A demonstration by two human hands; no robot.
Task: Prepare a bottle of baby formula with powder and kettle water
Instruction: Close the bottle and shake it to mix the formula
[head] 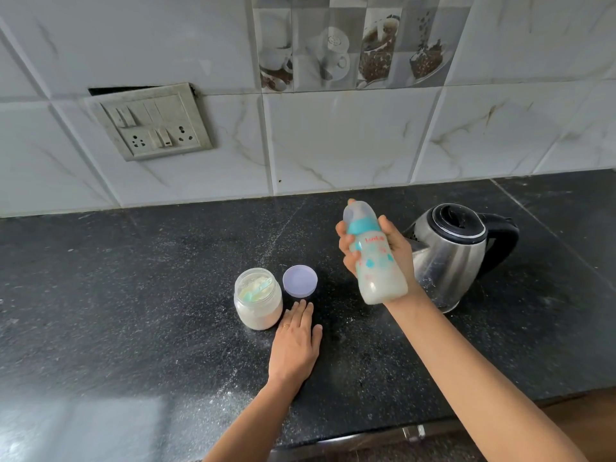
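Note:
My right hand (395, 253) grips a baby bottle (375, 258) in the air above the counter, tilted with its capped teal-collared top pointing up and away. The bottle holds milky white liquid. My left hand (295, 345) lies flat on the black counter (133, 295), fingers straight, just right of an open jar of formula powder (258, 300) with a green scoop inside. The jar's purple lid (300, 281) rests on the counter beside it. A steel kettle (453, 255) with a black lid and handle stands behind the bottle, lid closed.
A tiled wall with a switch and socket panel (153, 123) rises behind the counter. Spilled powder dusts the counter around the jar. The counter's front edge (366, 438) runs below my arms.

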